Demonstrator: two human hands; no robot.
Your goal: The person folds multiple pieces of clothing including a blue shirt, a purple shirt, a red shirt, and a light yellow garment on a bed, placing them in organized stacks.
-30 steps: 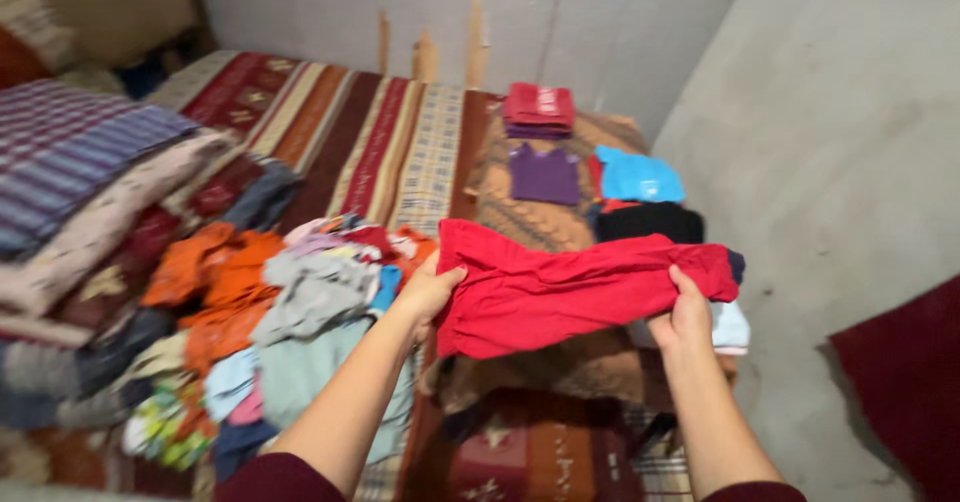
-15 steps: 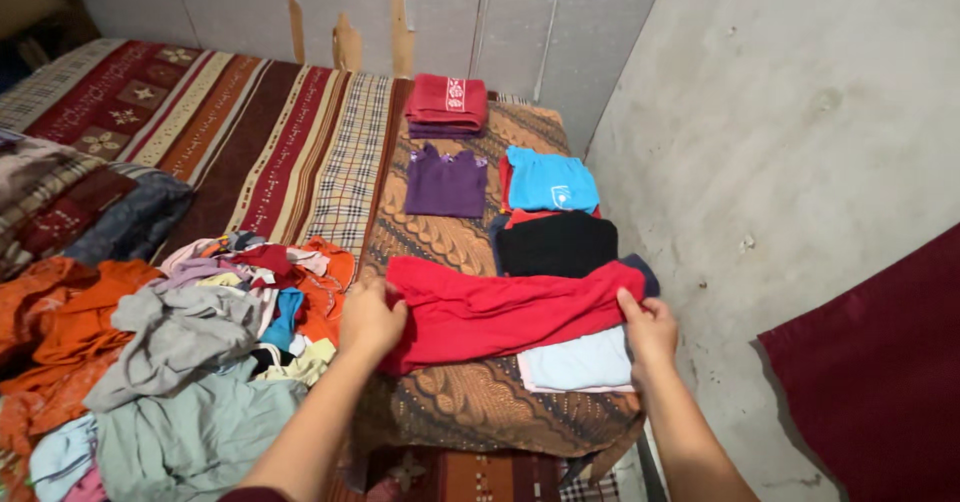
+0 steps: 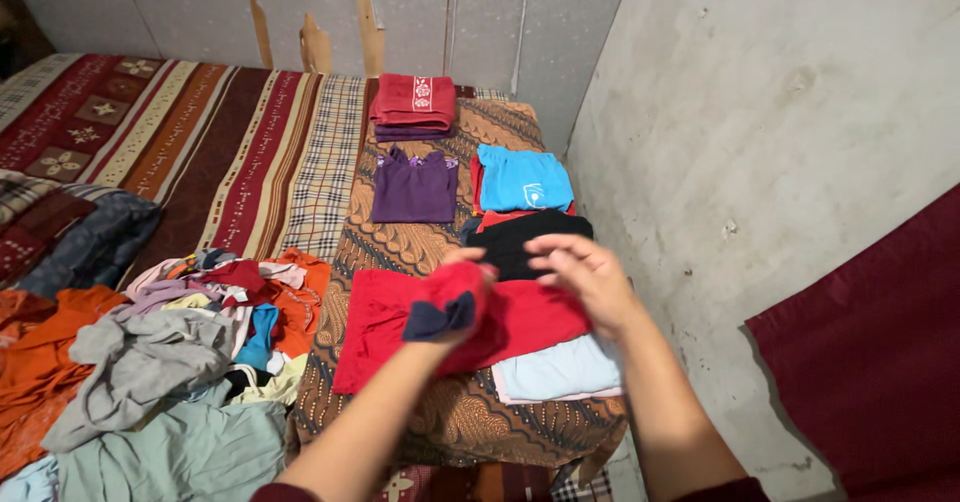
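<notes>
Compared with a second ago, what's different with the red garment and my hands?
The red garment, earlier stretched wide between both hands, is now folded over toward the middle. The left hand has swung inward, wrapped in red cloth with a dark blue piece showing. The right hand has let go of its end and hovers open above. The folded stacks, the purple top and the loose clothes pile lie as before.

Bare patterned cloth (image 3: 400,252) between purple top (image 3: 414,190) and red garment (image 3: 380,332).
</notes>
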